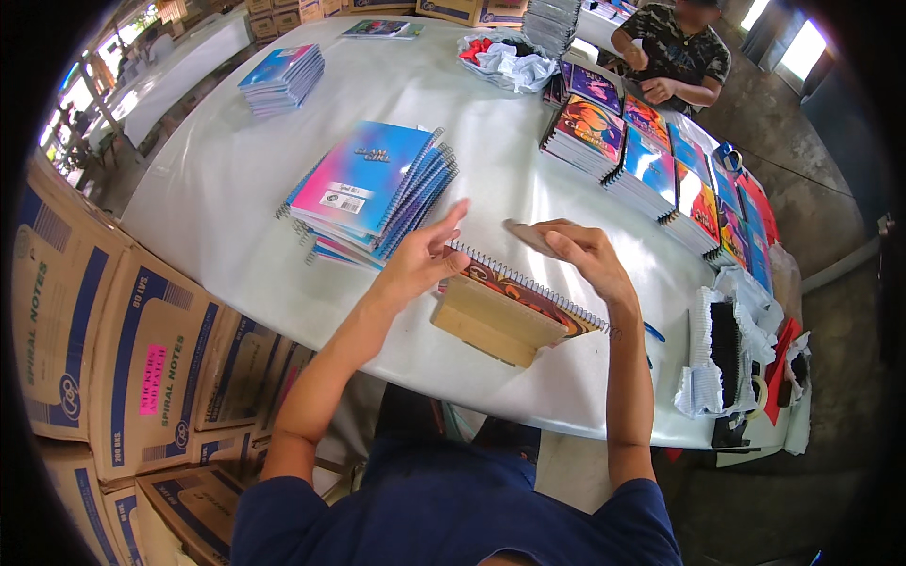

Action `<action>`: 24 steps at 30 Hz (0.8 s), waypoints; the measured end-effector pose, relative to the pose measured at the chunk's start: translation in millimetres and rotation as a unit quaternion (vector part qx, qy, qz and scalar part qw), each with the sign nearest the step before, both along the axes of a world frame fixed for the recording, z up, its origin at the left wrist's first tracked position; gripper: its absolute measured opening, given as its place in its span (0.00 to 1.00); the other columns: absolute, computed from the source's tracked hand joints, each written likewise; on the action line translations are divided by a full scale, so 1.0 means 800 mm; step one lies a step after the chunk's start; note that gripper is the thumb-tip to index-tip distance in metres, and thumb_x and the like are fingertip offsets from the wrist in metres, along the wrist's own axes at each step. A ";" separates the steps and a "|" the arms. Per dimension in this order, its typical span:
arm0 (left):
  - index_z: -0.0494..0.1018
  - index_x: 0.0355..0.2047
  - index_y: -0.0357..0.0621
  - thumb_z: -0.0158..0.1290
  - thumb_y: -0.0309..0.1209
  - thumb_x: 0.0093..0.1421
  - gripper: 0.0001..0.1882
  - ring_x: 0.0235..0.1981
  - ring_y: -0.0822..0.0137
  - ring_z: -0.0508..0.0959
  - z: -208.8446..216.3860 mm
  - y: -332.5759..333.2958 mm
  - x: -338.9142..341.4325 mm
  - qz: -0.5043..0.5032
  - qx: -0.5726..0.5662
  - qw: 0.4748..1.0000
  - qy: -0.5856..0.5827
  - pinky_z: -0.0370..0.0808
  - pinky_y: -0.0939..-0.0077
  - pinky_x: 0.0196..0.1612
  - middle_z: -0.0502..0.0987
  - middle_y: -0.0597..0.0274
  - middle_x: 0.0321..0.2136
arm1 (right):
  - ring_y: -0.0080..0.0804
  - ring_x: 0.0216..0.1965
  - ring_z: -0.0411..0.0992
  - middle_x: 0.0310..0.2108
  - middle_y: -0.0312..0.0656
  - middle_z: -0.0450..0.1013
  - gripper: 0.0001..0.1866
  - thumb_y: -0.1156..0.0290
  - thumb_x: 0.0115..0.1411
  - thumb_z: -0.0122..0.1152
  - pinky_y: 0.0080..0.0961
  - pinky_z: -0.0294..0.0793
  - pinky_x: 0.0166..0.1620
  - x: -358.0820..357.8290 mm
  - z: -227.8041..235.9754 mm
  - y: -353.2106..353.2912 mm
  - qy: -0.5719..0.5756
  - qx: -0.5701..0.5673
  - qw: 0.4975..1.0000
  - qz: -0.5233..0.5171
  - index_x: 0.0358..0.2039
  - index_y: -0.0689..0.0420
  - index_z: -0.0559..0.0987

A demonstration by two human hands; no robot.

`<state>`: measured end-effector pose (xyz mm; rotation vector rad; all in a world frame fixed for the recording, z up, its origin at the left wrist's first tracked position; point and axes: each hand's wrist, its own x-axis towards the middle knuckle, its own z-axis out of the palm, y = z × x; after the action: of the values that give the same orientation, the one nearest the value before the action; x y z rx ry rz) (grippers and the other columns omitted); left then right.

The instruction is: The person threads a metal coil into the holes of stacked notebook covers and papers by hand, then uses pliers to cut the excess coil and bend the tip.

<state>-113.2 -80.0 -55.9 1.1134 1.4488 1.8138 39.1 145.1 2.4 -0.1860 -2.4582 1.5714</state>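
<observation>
The left hand (423,257), fingers parted, has its thumb at the left end of a wire-bound notebook with a dark red-and-gold patterned cover (528,291). This stands on the white-covered worktop (212,222) before the person, coil uppermost, a tan cardboard panel (491,332) on its near side. The right hand (587,257) pinches a blurred, flat, grey-brown piece (530,238) above the coil. The notebook looks light and fairly stiff, its glossy cover perhaps slippery and its thin wire bendable; the board edges should give the safest hold.
</observation>
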 end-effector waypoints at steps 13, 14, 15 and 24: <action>0.70 0.56 0.38 0.56 0.40 0.61 0.27 0.57 0.61 0.72 0.155 -0.043 0.015 0.051 0.050 0.984 0.163 0.71 0.66 0.56 0.73 0.54 0.55 | 0.49 0.61 0.60 0.58 0.48 0.64 0.36 0.51 0.55 0.64 0.50 0.55 0.59 0.215 -0.133 0.098 -0.237 0.466 0.802 -0.288 0.62 0.48 0.66; 0.69 0.57 0.36 0.57 0.38 0.60 0.28 0.58 0.59 0.71 0.151 -0.053 0.028 0.039 -0.008 0.974 0.224 0.70 0.63 0.57 0.72 0.53 0.56 | 0.49 0.60 0.61 0.57 0.48 0.65 0.33 0.52 0.58 0.62 0.50 0.57 0.58 0.230 -0.149 0.096 -0.198 0.501 0.790 -0.294 0.62 0.49 0.66; 0.67 0.58 0.36 0.58 0.36 0.58 0.30 0.60 0.58 0.69 0.139 -0.046 0.050 -0.024 -0.017 0.958 0.286 0.65 0.60 0.61 0.70 0.53 0.58 | 0.49 0.58 0.62 0.55 0.48 0.66 0.30 0.54 0.60 0.59 0.49 0.58 0.57 0.240 -0.160 0.094 -0.159 0.535 0.775 -0.295 0.61 0.50 0.67; 0.65 0.61 0.46 0.59 0.34 0.55 0.33 0.60 0.42 0.65 0.024 0.015 0.139 0.159 -0.122 0.767 0.610 0.63 0.49 0.58 0.67 0.58 0.60 | 0.45 0.35 0.72 0.39 0.47 0.71 0.19 0.75 0.57 0.62 0.36 0.74 0.36 0.191 -0.081 -0.057 0.093 0.316 0.912 -0.245 0.50 0.58 0.74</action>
<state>-1.7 -68.0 -36.9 2.1635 2.5947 0.8642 192.1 99.8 -62.2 -0.4665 -2.3710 0.5292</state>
